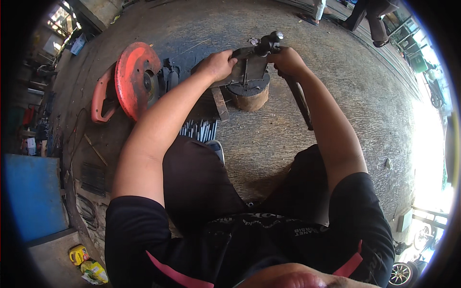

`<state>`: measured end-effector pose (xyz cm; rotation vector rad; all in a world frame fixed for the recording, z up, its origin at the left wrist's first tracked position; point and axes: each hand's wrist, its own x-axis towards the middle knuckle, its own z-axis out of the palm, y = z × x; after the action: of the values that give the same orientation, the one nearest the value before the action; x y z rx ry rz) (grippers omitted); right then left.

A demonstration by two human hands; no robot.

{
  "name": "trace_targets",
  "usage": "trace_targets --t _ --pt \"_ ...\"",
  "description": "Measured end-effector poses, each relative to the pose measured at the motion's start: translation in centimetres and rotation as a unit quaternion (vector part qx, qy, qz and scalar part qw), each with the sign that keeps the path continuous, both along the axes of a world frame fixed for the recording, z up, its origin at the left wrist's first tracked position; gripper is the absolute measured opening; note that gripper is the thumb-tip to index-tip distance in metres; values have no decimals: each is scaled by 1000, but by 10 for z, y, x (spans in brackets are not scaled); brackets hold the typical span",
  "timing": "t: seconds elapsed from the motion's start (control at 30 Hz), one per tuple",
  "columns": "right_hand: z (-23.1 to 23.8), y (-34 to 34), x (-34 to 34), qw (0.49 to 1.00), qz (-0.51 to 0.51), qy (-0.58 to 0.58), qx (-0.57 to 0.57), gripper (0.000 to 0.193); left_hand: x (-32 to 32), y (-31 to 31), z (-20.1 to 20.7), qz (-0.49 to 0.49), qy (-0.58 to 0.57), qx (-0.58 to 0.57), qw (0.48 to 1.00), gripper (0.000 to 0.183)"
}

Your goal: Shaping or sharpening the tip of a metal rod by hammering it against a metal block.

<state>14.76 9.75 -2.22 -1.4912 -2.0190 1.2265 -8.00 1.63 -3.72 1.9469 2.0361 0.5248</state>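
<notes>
Out in front of me, a dark, flat metal plate (246, 71) rests over a round wooden block (252, 100). My left hand (219, 65) is closed on the plate's left end. Near the plate's right end, my right hand (289, 61) is closed around a hammer (300, 98) close to its head. The rounded hammer head sticks out beyond that hand, above the plate's far edge, and the handle slants down toward my right knee. Some fingertips of both hands are hidden.
A red cut-off saw (137, 79) stands to the left. Several metal rods (199, 129) lie by my left foot. A blue panel (36, 197) and a yellow container (78, 254) are at far left. Another person's foot (309, 19) shows at the upper right.
</notes>
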Motion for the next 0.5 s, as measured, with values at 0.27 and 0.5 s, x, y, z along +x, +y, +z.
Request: trace_targets --t 0.27,0.5 --pt "15 -26 48 959 56 166 -222 17 -10 7 -17 42 -43 1 998 35" --pt "-13 -73 51 948 167 122 -241 31 -24 24 -40 63 -50 114 990 35"
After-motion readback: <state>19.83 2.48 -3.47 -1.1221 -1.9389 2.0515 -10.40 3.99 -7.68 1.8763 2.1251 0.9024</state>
